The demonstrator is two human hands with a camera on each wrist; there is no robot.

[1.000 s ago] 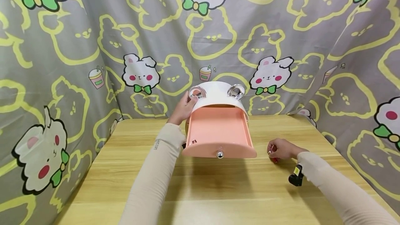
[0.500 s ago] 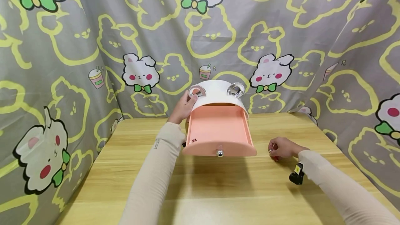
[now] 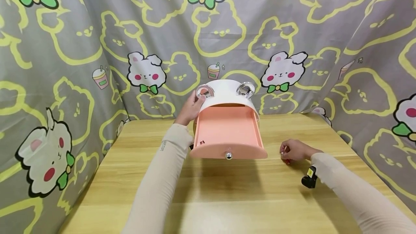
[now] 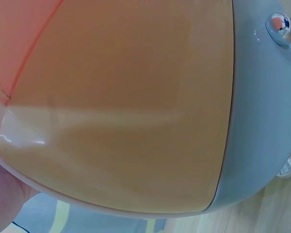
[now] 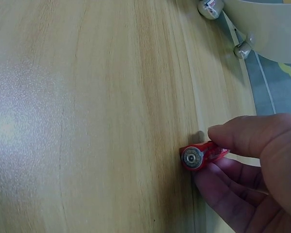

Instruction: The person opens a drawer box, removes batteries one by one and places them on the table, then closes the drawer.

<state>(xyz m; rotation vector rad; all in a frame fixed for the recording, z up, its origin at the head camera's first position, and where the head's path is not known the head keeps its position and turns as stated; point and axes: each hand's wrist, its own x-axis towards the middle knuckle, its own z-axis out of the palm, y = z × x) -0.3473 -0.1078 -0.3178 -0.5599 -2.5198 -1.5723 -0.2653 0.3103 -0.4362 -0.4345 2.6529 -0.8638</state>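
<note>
A white storage box (image 3: pixel 224 95) with two silver ring-shaped ears has a pink drawer (image 3: pixel 227 127) pulled out at the front, with a silver knob (image 3: pixel 229 155). My left hand (image 3: pixel 191 108) grips the box's upper left side by the left ear, thumb in front; its fingers are hidden behind. In the left wrist view, a tan lower panel (image 4: pixel 121 97) fills most of the picture. Low over the table to the right, my right hand (image 3: pixel 295 150) pinches a small red battery (image 5: pixel 203 155) between thumb and fingers, its round metal end showing.
A tiny dark red bit (image 3: pixel 202 142) shows in the drawer's front left corner. Silver feet (image 5: pixel 242 50) stand under the box. The wooden table (image 3: pixel 227 205) is backed on three sides by a grey patterned curtain (image 3: pixel 182 21). A black wrist camera (image 3: pixel 309 177) hangs below my right sleeve.
The head view has tipped slightly downward, so everything sits a little higher in it. Both hands keep their holds, and the drawer stays pulled out.
</note>
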